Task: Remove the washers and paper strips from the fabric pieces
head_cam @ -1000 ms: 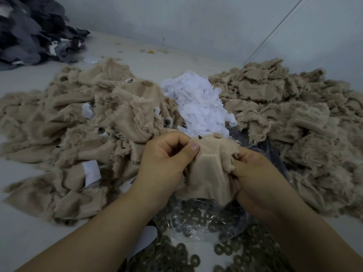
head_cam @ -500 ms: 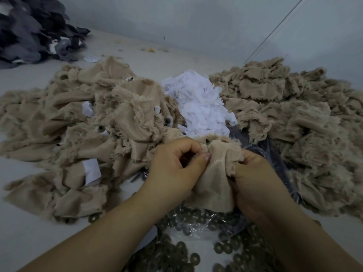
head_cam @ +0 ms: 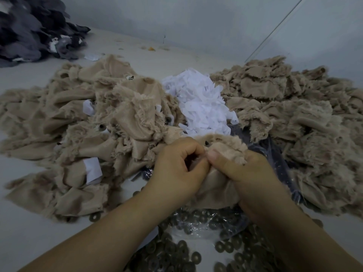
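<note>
A beige fabric piece (head_cam: 218,185) is bunched between both hands at the centre. My left hand (head_cam: 176,169) grips its left edge with curled fingers. My right hand (head_cam: 245,173) holds the right side, thumb pressed against the cloth near the left fingertips. A small dark spot (head_cam: 206,142) shows on the fabric's top edge; whether it is a washer I cannot tell. Loose bronze washers (head_cam: 224,246) lie on clear plastic below my hands. White paper strips (head_cam: 200,101) are heaped behind the fabric.
A pile of beige pieces with white strips (head_cam: 78,122) spreads on the left. Another beige pile (head_cam: 294,107) fills the right. Dark grey fabric (head_cam: 29,28) is stacked at the far left corner. A pale wall (head_cam: 196,20) rises behind.
Both hands have closed in on each other, bunching the fabric tighter. My right thumb has come over the top to meet the left fingertips.
</note>
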Available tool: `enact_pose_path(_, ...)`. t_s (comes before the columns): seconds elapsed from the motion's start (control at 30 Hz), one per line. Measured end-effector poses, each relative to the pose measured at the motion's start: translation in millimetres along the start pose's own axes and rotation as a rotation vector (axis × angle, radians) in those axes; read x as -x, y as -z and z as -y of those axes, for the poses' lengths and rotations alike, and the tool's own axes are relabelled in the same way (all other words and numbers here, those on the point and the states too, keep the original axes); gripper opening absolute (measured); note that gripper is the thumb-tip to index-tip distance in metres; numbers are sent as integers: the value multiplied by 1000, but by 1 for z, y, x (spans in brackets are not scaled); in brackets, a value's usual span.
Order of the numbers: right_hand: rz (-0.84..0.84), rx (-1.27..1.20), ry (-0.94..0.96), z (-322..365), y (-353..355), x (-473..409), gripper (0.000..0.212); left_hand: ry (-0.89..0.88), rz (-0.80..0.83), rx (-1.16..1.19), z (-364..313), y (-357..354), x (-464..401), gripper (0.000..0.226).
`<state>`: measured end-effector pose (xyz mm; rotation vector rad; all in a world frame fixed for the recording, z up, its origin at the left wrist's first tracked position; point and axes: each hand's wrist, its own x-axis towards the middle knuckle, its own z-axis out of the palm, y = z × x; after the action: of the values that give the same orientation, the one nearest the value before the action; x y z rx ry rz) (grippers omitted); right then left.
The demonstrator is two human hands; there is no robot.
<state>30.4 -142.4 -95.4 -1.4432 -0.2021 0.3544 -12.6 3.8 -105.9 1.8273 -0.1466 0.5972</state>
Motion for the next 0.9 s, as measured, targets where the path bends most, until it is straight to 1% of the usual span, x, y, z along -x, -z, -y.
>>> enact_pose_path(0.13, -56, -68, -19, 0, 1, 0, 39, 38, 11, 75, -2, 0, 0, 13)
enact_pose_path(0.27, -49, -159, -2, 2, -2, 1, 31, 120, 21, 196, -2, 1, 0, 21)
enact_pose_path(0.37, -63, -184, -2, 2, -6, 3, 28, 107, -10, 160, -3, -1, 0, 24)
enact_pose_path(0.43, -66, -180, 6, 2, -7, 5, 27, 73, -32, 130, -5, -2, 1, 21)
enact_pose_path(0.57, -75, -177, 23, 2, -8, 7, 26, 27, -89, 47, -6, -5, 5, 23)
enact_pose_path(0.73, -109, -86, 97, 5, -8, 7, 30, 130, -118, 198, -5, -5, 5, 24)
enact_pose_path(0.9, -128, -30, 91, 5, -8, 8, 23, 100, -98, 150, -4, -5, 4, 19)
